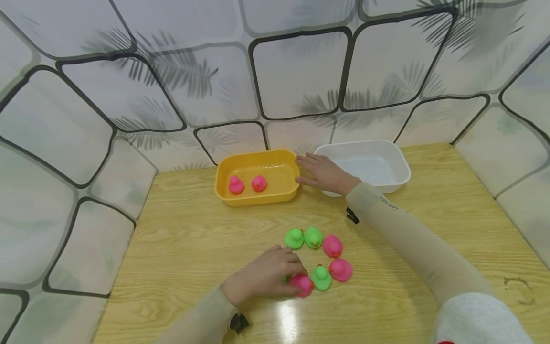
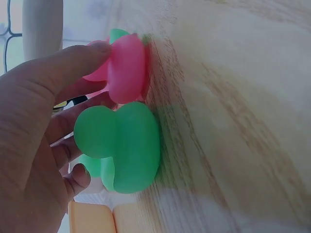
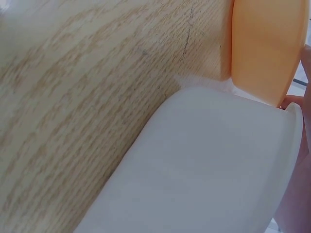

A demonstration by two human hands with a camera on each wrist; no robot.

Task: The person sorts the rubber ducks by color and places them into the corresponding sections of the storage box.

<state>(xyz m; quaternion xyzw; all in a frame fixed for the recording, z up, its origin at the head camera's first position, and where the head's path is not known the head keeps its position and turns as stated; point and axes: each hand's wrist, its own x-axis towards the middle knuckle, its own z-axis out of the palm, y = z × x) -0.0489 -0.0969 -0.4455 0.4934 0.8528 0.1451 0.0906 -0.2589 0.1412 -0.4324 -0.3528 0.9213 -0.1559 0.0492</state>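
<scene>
My left hand [image 1: 268, 274] has its thumb and fingers around a pink rubber duck [image 1: 302, 285] on the table, seen also in the left wrist view. A green duck [image 2: 119, 145] stands beside it under the palm, mostly hidden in the head view. More ducks form a loose ring to the right: a green duck [image 1: 321, 278], a pink one [image 1: 341, 270] and others behind. My right hand [image 1: 324, 173] reaches over the near side of the white tub [image 1: 395, 179], fingers extended to the right rim of the yellow tub [image 1: 258, 198].
Two pink ducks, a left one [image 1: 236, 185] and a right one [image 1: 259, 183], sit inside the yellow tub. Both tubs stand side by side at the back of the wooden table [image 1: 185, 253], close to the patterned wall [image 1: 296, 76].
</scene>
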